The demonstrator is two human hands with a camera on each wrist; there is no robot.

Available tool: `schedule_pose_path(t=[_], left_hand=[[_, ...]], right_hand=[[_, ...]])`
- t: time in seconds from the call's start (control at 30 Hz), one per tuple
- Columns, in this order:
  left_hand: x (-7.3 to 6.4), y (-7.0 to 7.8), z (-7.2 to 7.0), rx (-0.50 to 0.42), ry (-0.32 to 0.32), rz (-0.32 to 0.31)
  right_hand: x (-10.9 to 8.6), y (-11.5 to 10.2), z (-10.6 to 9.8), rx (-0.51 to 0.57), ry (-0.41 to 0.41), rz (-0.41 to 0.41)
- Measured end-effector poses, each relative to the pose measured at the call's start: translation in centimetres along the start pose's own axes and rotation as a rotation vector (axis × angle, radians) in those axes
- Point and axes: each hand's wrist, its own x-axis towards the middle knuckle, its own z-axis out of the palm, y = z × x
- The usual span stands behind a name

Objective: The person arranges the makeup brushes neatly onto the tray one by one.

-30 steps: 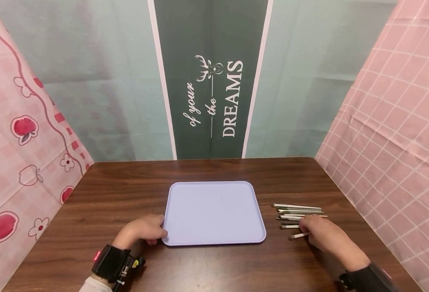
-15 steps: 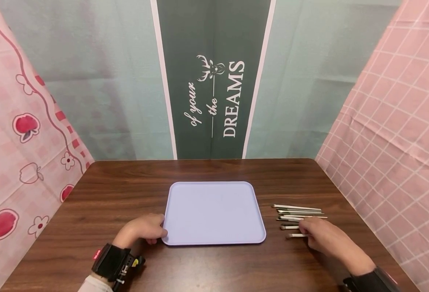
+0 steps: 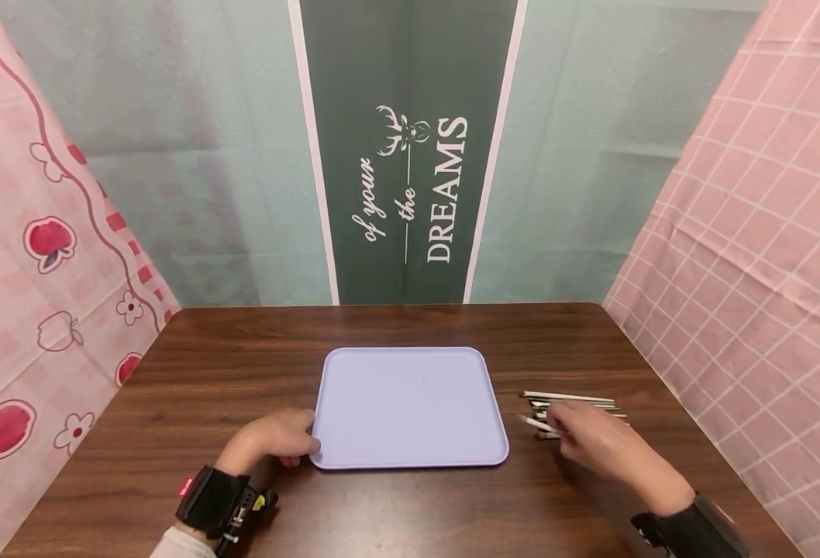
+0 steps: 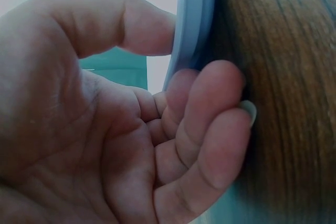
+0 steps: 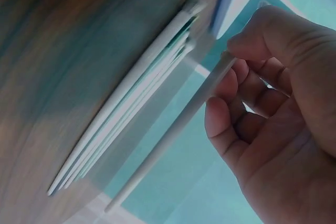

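Observation:
A pale lavender tray (image 3: 410,407) lies flat at the middle of the table. My left hand (image 3: 280,434) grips its near left edge; the left wrist view has the thumb on the tray's rim (image 4: 191,24) and the fingers bent at its outer side. Right of the tray, my right hand (image 3: 594,438) pinches a white-handled makeup brush (image 3: 537,423) between thumb and fingers. In the right wrist view, that brush's handle (image 5: 168,133) slants down away from the fingertips, above the table. Several more makeup brushes (image 3: 570,397) lie side by side beneath and behind this hand, partly hidden by it.
The dark wood table (image 3: 242,349) backs onto a green curtain (image 3: 242,194) with printed words. A pink checked cloth (image 3: 752,256) hangs on the right, and a cloth with apples and flowers (image 3: 54,310) on the left. Both wrists wear black camera straps (image 3: 211,500).
The right hand has lifted the nearest brush off the table and moved it left and slightly back, toward the tray. The left hand and the tray stay put.

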Motion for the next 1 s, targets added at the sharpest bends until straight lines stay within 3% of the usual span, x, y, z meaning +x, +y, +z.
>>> schedule_pose_path(t=[0.4, 0.77, 1.0], left_hand=[[-0.1, 0.2, 0.1, -0.001, -0.003, -0.015], [-0.1, 0.2, 0.1, -0.009, 0.008, -0.001], [-0.1, 0.2, 0.1, -0.008, 0.009, -0.004]], right_hand=[[2.9, -1.7, 0.5, 0.044, -0.073, 0.096], [5.9, -3.2, 1.4, 0.103, -0.214, 0.286], [8.0, -4.4, 2.5, 0.158, -0.27, 0.354]])
